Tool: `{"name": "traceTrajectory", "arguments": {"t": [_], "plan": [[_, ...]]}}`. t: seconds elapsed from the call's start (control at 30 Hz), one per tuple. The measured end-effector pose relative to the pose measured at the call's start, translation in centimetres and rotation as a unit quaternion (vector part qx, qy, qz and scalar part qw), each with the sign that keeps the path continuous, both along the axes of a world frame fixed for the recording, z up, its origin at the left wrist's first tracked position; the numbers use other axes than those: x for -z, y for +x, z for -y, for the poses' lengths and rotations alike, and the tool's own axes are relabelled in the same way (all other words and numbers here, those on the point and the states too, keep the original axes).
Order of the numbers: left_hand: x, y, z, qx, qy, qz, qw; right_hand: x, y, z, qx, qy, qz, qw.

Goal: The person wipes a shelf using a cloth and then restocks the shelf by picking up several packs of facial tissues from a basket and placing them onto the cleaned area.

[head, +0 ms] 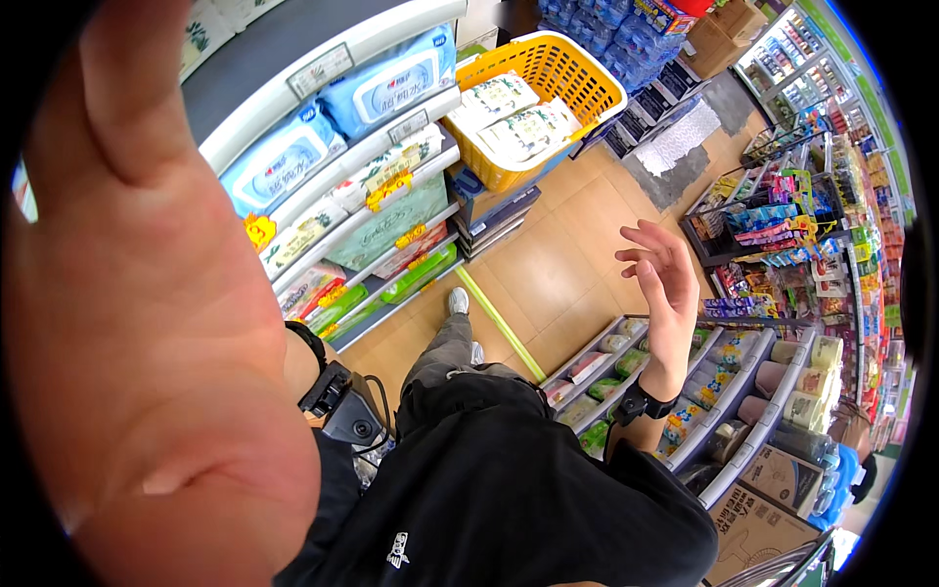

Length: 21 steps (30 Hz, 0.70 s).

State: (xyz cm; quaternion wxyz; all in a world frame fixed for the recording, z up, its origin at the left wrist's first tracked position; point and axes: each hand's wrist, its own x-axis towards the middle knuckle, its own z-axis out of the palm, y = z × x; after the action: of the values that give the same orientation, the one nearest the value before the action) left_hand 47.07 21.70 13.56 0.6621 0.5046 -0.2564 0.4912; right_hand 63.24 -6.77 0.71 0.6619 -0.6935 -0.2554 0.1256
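Very close to the camera, my left hand [169,293] fills the left side with its bare palm showing; its fingertips are out of view, so what they touch cannot be told. My right hand [664,286] is raised over the aisle, fingers apart and slightly bent, holding nothing. Beyond my left hand, blue packs of wet wipes [400,84] stand on a white-edged shelf [433,110], with packs of tissues [396,165] below. A yellow plastic basket [506,165] holding white printed packs [528,132] rests on stacked boxes [499,213] past the shelf's end.
A lower shelf rack [759,396] with paper rolls and packs lies right, near my right forearm. Snack racks [777,213] stand beyond it. Bottled water packs [598,22] and cartons are at the top. A yellow-green line [499,323] crosses the tiled floor. A person is partly visible at far right.
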Motion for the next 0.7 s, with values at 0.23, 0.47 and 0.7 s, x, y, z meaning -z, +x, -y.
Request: {"name": "traceTrajectory", "arguments": {"t": [0.23, 0.47, 0.7], "plan": [[0.1, 6.0, -1.9, 0.034, -0.015, -0.006, 0.999, 0.8, 4.5, -3.3, 0.010, 0.001, -0.014, 1.000], [2.0, 10.7, -1.3, 0.021, 0.006, -0.061, 0.998, 1.4, 8.9, -5.7, 0.024, -0.001, -0.002, 1.000], [8.6, 19.0, -1.3, -0.054, 0.193, -0.264, 0.944, 3.3, 14.3, -8.5, 0.012, -0.049, -0.009, 0.999]]}}
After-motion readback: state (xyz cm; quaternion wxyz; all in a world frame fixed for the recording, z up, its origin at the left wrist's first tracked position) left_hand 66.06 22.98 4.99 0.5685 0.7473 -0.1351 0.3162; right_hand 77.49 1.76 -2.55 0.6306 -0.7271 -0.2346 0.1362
